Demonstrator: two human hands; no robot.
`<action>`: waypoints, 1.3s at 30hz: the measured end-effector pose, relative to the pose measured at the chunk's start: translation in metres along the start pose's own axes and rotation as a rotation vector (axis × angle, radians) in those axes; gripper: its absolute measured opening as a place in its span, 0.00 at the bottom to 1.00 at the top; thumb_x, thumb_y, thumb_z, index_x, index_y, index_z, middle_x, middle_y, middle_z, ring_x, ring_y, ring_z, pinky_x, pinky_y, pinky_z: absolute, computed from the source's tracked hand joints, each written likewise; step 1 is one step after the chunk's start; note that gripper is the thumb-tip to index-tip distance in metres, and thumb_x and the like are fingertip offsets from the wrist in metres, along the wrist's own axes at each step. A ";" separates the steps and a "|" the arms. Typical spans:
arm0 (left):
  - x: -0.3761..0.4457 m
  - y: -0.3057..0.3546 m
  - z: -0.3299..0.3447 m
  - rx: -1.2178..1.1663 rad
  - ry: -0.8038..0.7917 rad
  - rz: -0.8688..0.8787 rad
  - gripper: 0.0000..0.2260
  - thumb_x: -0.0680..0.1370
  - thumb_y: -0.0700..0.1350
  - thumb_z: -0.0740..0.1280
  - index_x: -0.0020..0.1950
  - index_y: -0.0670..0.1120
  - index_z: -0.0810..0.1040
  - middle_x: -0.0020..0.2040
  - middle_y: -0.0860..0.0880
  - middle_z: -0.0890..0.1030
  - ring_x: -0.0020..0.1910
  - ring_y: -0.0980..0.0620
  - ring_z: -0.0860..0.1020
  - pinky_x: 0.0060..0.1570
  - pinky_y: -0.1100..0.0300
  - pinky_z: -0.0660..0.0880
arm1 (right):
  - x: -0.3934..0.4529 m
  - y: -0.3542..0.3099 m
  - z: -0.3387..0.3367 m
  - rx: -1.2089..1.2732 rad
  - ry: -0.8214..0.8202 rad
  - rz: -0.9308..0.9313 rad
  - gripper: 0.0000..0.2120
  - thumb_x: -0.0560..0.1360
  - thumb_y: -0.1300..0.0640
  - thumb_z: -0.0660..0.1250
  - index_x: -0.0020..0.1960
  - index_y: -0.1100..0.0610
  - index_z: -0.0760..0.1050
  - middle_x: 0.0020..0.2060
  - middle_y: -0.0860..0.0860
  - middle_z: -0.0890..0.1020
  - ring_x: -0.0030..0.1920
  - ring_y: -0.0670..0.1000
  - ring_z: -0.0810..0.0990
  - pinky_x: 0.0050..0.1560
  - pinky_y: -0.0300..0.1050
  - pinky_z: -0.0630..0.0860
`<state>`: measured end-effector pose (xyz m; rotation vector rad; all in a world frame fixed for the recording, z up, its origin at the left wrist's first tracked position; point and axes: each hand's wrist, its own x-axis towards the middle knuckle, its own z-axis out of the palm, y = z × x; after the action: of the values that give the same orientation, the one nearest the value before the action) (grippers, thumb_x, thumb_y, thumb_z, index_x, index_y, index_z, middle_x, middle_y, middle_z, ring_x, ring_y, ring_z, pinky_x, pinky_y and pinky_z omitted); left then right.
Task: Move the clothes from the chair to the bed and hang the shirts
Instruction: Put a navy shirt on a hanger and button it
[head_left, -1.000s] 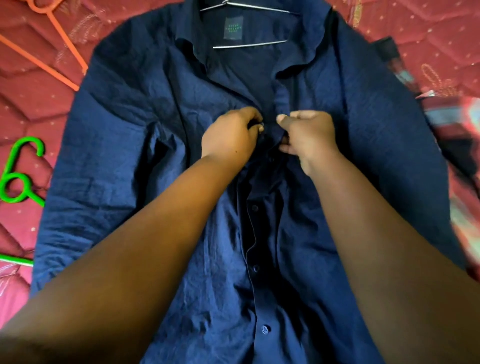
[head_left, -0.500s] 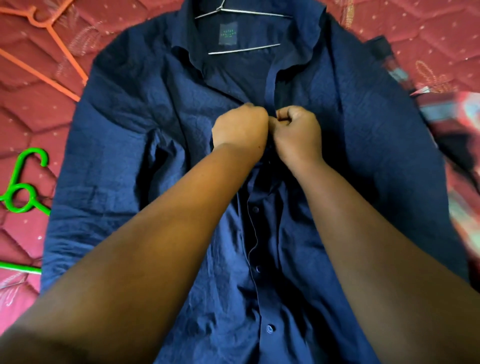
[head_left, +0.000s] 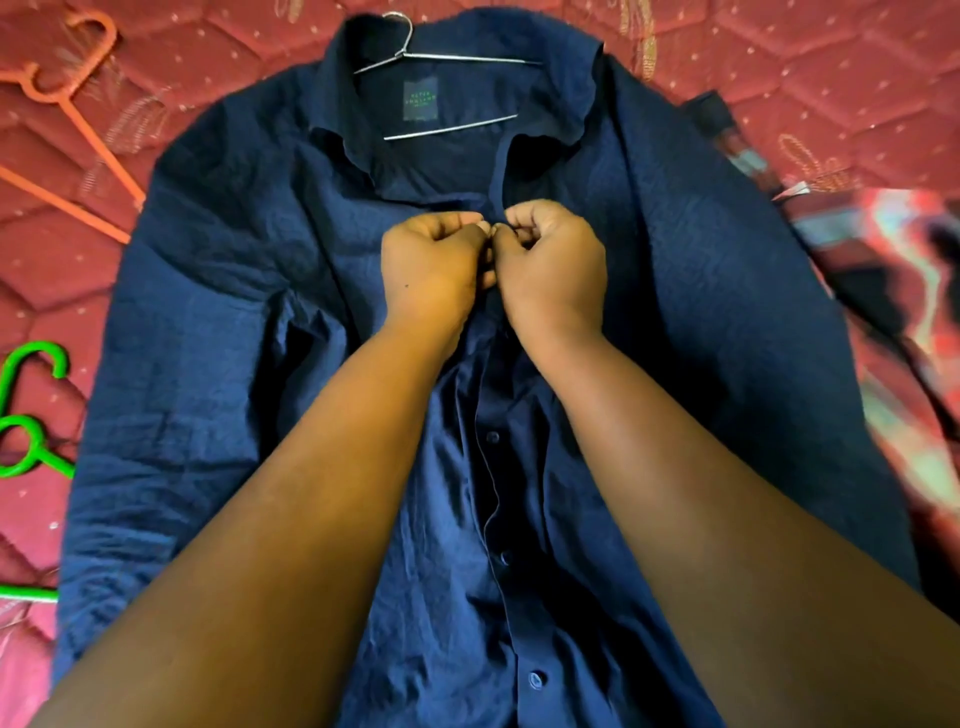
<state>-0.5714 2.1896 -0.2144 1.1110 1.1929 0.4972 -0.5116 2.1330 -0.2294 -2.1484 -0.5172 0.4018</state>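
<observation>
A navy blue shirt (head_left: 218, 332) lies flat, front up, on the red quilted bed (head_left: 831, 78). A metal wire hanger (head_left: 447, 57) sits inside its collar, hook pointing up past the neckline. My left hand (head_left: 431, 270) and my right hand (head_left: 553, 265) meet at the shirt's front placket just below the collar. Both have curled fingers that pinch the two edges of the placket together at a button. The button itself is hidden between my fingertips. Lower buttons down the front are fastened.
An orange plastic hanger (head_left: 72, 124) lies on the bed at the upper left. A green plastic hanger (head_left: 26, 415) lies at the left edge. A patterned multicoloured garment (head_left: 904, 291) lies to the right, partly under the shirt's sleeve.
My hands have come together at the placket, closing the gap between the two shirt edges. The view has shifted slightly, showing more of the wire hanger's hook.
</observation>
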 end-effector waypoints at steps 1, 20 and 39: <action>-0.001 0.000 -0.001 -0.008 -0.006 0.008 0.08 0.77 0.33 0.66 0.41 0.42 0.79 0.33 0.46 0.80 0.27 0.57 0.78 0.30 0.66 0.76 | 0.000 -0.001 -0.001 -0.010 -0.016 -0.007 0.09 0.76 0.57 0.67 0.54 0.55 0.82 0.47 0.51 0.84 0.47 0.51 0.81 0.45 0.43 0.75; 0.023 -0.014 -0.008 0.009 -0.036 -0.281 0.03 0.76 0.41 0.71 0.42 0.47 0.79 0.36 0.50 0.80 0.34 0.57 0.77 0.33 0.63 0.77 | 0.017 0.019 -0.012 0.555 -0.454 0.503 0.02 0.76 0.57 0.70 0.44 0.54 0.79 0.38 0.49 0.83 0.34 0.46 0.82 0.35 0.37 0.77; 0.024 -0.014 0.018 0.091 0.183 -0.302 0.10 0.76 0.44 0.71 0.53 0.39 0.79 0.35 0.49 0.76 0.39 0.49 0.77 0.43 0.55 0.77 | -0.001 0.030 0.023 0.214 -0.091 0.228 0.08 0.72 0.50 0.69 0.37 0.52 0.82 0.30 0.48 0.82 0.32 0.52 0.81 0.36 0.50 0.80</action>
<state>-0.5498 2.1952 -0.2387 0.9541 1.5268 0.3184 -0.5161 2.1324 -0.2671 -1.9934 -0.2650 0.6538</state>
